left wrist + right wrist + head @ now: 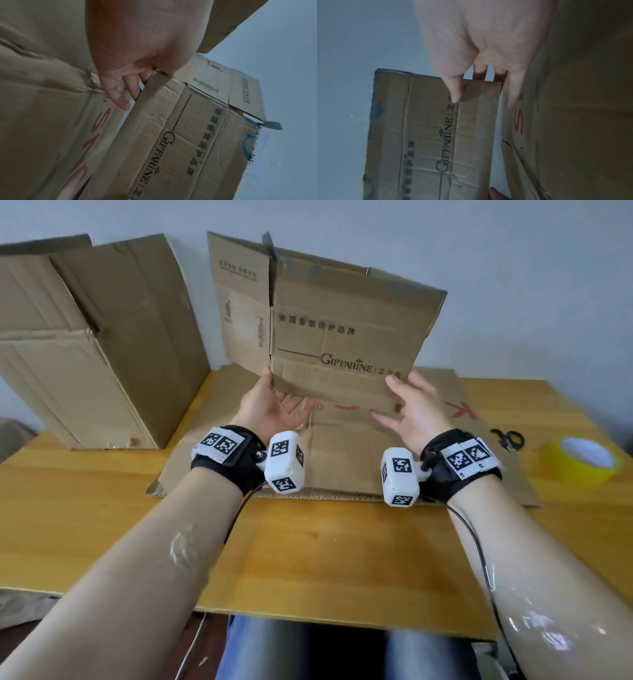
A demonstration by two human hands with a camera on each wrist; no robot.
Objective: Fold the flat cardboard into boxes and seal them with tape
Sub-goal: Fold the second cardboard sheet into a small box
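A flattened, printed cardboard box (342, 337) marked GIFFARINE stands upright in the air over the table, with old dark tape along its top edge. My left hand (274, 392) pinches its lower left corner, thumb on the printed face and fingers behind. My right hand (400, 398) pinches the lower right corner the same way. The left wrist view shows the left hand (142, 83) at the edge of the printed cardboard (180, 135). In the right wrist view the thumb of my right hand (476, 88) lies on the printed cardboard (428, 135), little finger free.
A larger flat cardboard sheet (342, 446) with red letters lies on the wooden table (308, 559) beneath my hands. A standing brown box (85, 364) fills the back left. Black scissors (508, 438) and a yellow tape roll (582, 460) lie at the right.
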